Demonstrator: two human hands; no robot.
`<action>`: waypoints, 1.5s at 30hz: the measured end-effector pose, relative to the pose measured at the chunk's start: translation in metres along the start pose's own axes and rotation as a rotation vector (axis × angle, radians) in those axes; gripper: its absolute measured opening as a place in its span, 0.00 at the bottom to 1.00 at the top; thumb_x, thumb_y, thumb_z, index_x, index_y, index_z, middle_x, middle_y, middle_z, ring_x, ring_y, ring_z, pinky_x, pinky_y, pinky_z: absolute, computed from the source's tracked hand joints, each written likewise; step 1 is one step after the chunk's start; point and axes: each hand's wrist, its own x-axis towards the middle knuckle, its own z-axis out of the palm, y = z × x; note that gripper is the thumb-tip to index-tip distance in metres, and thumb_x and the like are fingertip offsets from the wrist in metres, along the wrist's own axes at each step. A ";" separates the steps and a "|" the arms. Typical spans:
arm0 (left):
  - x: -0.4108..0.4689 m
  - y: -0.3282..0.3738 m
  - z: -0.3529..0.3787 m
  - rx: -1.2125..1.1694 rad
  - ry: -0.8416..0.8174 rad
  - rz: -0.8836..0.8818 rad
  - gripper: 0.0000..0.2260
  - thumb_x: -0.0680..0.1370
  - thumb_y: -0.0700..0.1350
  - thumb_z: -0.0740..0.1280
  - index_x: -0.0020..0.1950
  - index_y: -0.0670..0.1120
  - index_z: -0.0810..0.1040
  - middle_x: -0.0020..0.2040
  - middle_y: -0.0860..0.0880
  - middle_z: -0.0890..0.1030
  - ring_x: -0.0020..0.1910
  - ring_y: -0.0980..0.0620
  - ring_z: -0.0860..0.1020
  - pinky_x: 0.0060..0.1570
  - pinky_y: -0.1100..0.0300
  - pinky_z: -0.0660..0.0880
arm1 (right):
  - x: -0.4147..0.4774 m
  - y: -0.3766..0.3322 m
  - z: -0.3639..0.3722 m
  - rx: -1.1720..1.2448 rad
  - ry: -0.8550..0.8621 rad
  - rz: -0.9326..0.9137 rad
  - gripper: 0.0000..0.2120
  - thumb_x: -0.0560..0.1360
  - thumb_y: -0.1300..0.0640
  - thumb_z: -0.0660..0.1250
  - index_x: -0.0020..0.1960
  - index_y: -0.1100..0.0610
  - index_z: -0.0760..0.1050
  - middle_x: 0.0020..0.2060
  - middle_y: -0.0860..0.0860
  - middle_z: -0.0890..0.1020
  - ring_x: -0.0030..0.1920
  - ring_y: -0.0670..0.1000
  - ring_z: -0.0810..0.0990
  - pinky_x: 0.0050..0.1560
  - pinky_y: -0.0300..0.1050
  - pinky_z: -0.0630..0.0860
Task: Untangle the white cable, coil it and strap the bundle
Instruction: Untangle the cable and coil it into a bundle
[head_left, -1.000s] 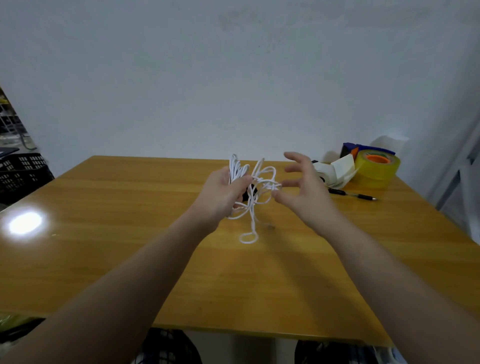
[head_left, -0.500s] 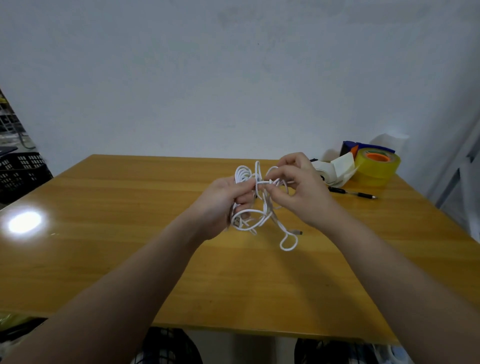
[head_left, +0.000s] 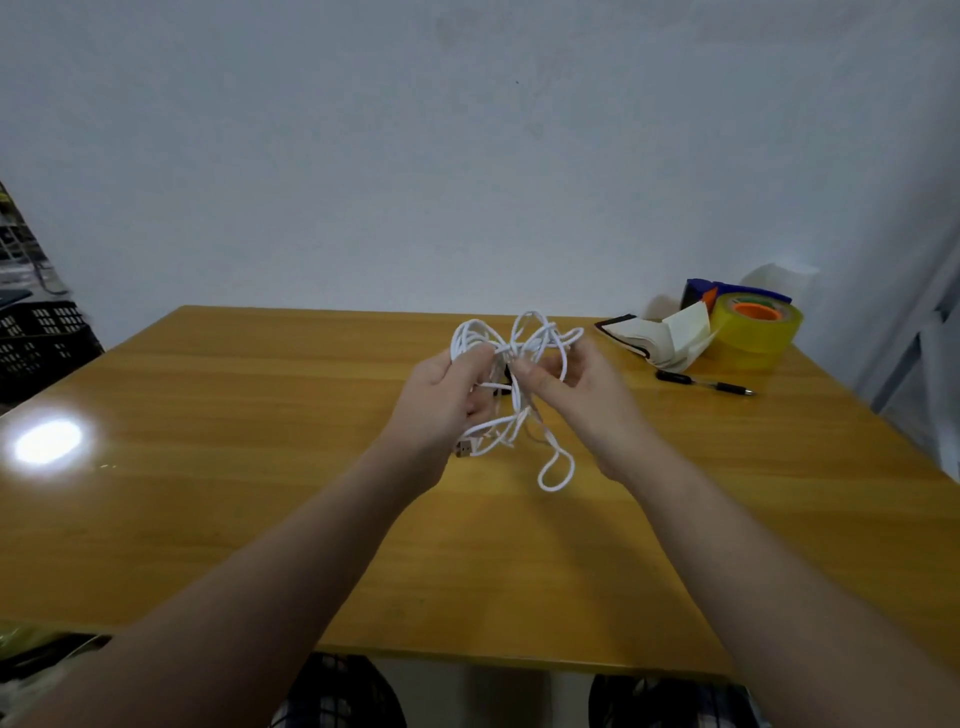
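The tangled white cable (head_left: 519, 343) is held up in the air above the wooden table (head_left: 260, 493), between both hands. My left hand (head_left: 441, 400) grips the left part of the tangle, with loops sticking up above its fingers. My right hand (head_left: 576, 395) pinches strands on the right side of the tangle. One loop (head_left: 556, 470) dangles below toward the table. A plug end (head_left: 464, 448) sticks out under my left hand. Something small and dark sits between my hands, mostly hidden. I cannot make out any strap.
At the table's far right stand a yellow tape roll (head_left: 756, 330) with an orange core, a blue object (head_left: 701, 291) behind it and a stack of white cards (head_left: 665, 338). A black pen (head_left: 704, 383) lies nearby. A black crate (head_left: 36, 343) stands left of the table.
A second ago my right hand was open beside the tangle; it has since closed in and pinched strands. The loops have spread wider and the dangling loop has swung to the right.
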 end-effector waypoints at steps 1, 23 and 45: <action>0.000 -0.002 -0.001 -0.040 -0.007 -0.022 0.17 0.81 0.44 0.59 0.31 0.47 0.65 0.24 0.52 0.59 0.23 0.55 0.57 0.29 0.55 0.50 | 0.000 0.002 0.000 0.097 -0.072 0.034 0.20 0.71 0.53 0.72 0.58 0.58 0.71 0.42 0.51 0.79 0.40 0.49 0.80 0.41 0.45 0.75; 0.028 -0.017 -0.088 0.320 0.239 0.002 0.15 0.79 0.43 0.64 0.32 0.47 0.66 0.19 0.55 0.64 0.18 0.58 0.61 0.21 0.67 0.57 | 0.006 0.028 -0.032 -0.127 -0.029 0.143 0.10 0.81 0.54 0.57 0.57 0.57 0.73 0.37 0.53 0.77 0.31 0.49 0.73 0.26 0.39 0.72; 0.021 -0.025 -0.027 0.489 -0.029 -0.020 0.15 0.80 0.51 0.63 0.35 0.49 0.67 0.25 0.53 0.65 0.21 0.57 0.62 0.23 0.64 0.58 | 0.026 0.017 0.012 -0.023 0.308 -0.300 0.27 0.71 0.61 0.72 0.29 0.51 0.54 0.26 0.49 0.60 0.29 0.51 0.64 0.34 0.51 0.72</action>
